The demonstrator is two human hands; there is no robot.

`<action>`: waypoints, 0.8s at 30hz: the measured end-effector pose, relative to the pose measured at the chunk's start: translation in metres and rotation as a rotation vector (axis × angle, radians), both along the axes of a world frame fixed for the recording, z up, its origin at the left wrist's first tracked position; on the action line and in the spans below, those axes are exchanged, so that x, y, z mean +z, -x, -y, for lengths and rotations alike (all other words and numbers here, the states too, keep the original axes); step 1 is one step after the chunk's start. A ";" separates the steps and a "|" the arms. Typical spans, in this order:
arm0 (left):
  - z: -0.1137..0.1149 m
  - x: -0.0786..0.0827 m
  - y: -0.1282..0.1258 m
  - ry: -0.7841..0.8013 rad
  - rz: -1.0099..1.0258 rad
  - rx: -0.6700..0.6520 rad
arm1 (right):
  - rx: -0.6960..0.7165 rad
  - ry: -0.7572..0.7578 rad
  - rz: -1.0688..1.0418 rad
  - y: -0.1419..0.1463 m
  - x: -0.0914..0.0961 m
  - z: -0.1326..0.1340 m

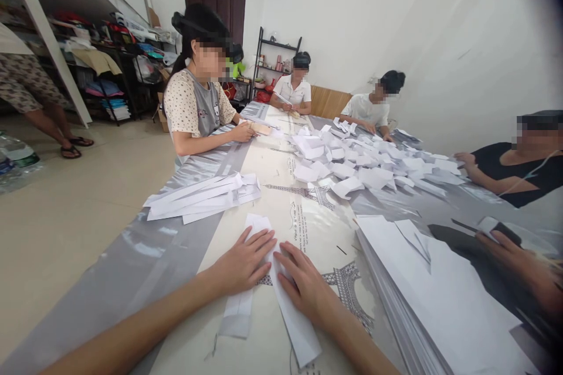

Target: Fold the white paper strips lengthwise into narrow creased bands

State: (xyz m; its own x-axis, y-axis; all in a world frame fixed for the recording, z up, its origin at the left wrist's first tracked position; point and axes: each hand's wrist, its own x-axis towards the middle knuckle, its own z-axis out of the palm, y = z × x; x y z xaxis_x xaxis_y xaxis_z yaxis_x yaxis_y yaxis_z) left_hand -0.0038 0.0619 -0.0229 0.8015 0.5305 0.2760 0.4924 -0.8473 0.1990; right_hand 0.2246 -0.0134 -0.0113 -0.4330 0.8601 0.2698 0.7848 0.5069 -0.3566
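My left hand [248, 261] lies flat, fingers spread, over a white paper strip [237, 312]; the strip's far end shows beyond the fingertips. Close beside it, my right hand [305, 281] rests with its fingers apart on a second white paper strip [299, 331], which slants toward me. The strips' upper parts meet under my fingers, and whether they are joined there I cannot tell. Both lie on the tablecloth [197, 304], printed with Eiffel Towers. Ahead to the left is a loose pile of longer paper strips [204, 196].
A thick stack of white paper [440, 299] stands at my right. A heap of cut paper pieces [352, 158] spreads across the far right. Co-workers sit around the table, one person [197, 105] at the left side. Near the right edge, another person's hand [519, 263] holds a dark object.
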 end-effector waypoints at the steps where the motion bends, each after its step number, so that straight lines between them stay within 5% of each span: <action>1: 0.000 0.000 0.000 -0.005 0.012 -0.001 | -0.001 0.003 0.002 0.000 0.001 0.000; 24: -0.001 0.000 0.000 0.000 0.031 -0.001 | 0.003 0.023 0.002 -0.001 0.000 -0.001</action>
State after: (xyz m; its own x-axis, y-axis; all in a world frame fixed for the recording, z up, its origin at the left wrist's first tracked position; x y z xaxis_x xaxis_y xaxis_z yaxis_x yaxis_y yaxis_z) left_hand -0.0043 0.0628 -0.0224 0.7929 0.5298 0.3011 0.4853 -0.8478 0.2138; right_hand 0.2257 -0.0120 -0.0115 -0.4361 0.8646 0.2495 0.7838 0.5012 -0.3666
